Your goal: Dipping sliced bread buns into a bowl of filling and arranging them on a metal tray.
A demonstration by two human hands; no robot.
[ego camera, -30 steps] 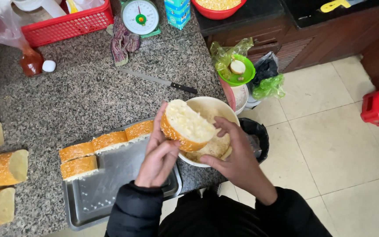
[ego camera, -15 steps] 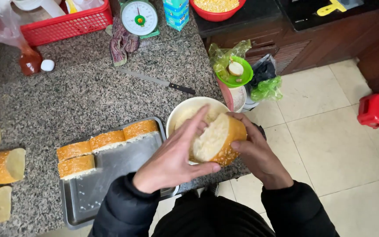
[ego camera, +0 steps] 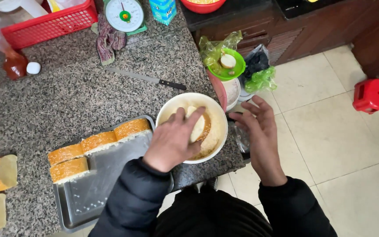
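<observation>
Left hand (ego camera: 172,142) presses bread (ego camera: 198,127) into bowl (ego camera: 172,109), seemingly near counter edge.

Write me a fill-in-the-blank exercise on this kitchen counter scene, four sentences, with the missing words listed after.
1. The left hand presses a cut piece of bread into the round white ____ of crumbs.
2. The right hand hovers open and holds ____.
3. Coated bread pieces lie on the grey metal ____.
4. The long black-handled knife lies on the speckled granite ____.

Missing words: bowl; nothing; tray; counter
</observation>
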